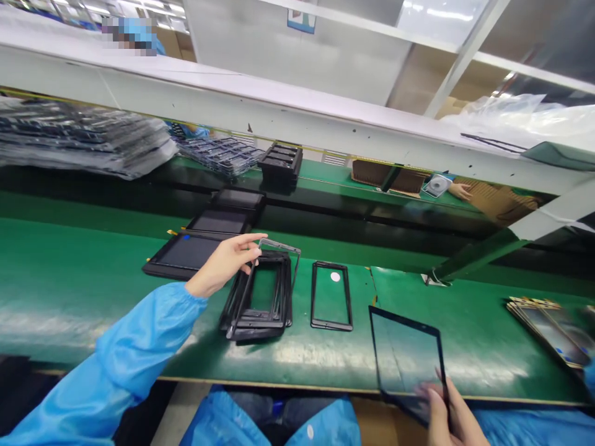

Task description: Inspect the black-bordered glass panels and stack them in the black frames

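The left hand (227,260) pinches a frame (281,245) by its corner, tilted above the stack (260,317). Right of the stack, the right hand (453,418) grips a panel (404,353). A slow, straight lift likely avoids snagging.

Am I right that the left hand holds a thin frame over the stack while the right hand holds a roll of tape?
Not quite: the head view shows the right hand holding a dark-edged glass panel, not a roll of tape. The left hand does hold a thin frame over the stack.
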